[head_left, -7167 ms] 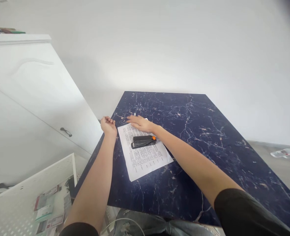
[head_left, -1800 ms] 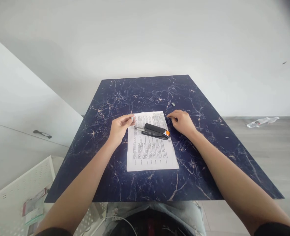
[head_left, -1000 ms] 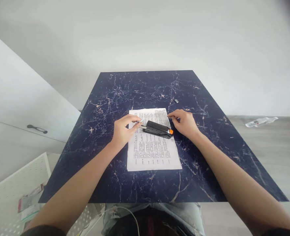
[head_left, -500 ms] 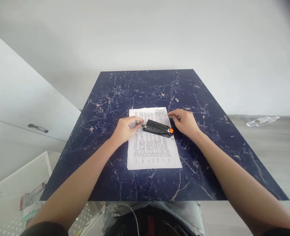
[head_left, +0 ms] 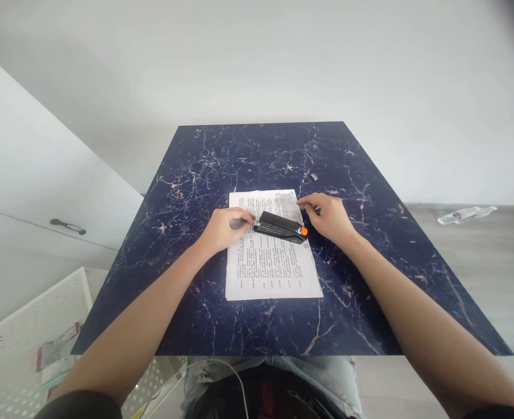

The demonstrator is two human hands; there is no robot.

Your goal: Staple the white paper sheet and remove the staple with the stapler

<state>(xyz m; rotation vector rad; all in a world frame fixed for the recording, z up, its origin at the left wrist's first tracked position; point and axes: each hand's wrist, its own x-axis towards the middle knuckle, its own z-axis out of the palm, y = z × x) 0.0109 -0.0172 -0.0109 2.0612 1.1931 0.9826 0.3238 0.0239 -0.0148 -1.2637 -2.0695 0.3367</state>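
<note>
A printed sheet of paper [head_left: 271,265] lies on the dark blue marbled table [head_left: 257,157]. Across its upper half rests a black stapler [head_left: 281,226] with an orange end pointing right. My left hand [head_left: 225,227] is curled, its fingertips pinched at the stapler's left metal end; whether something small sits between the fingertips is hidden. My right hand [head_left: 329,217] lies on the table beside the stapler's orange end, fingers bent, with the fingertips pressing the paper's upper right corner.
A small grey object [head_left: 313,176] sits on the table beyond the paper. A white cabinet [head_left: 43,198] with a dark handle stands at the left, and a white perforated panel [head_left: 30,349] with packets lies below it. A clear plastic wrapper [head_left: 464,214] lies on the floor at right.
My left hand has moved right from the paper's left edge to the stapler's metal end. The right hand has stayed at the paper's upper right corner. The view has steadied over the table.
</note>
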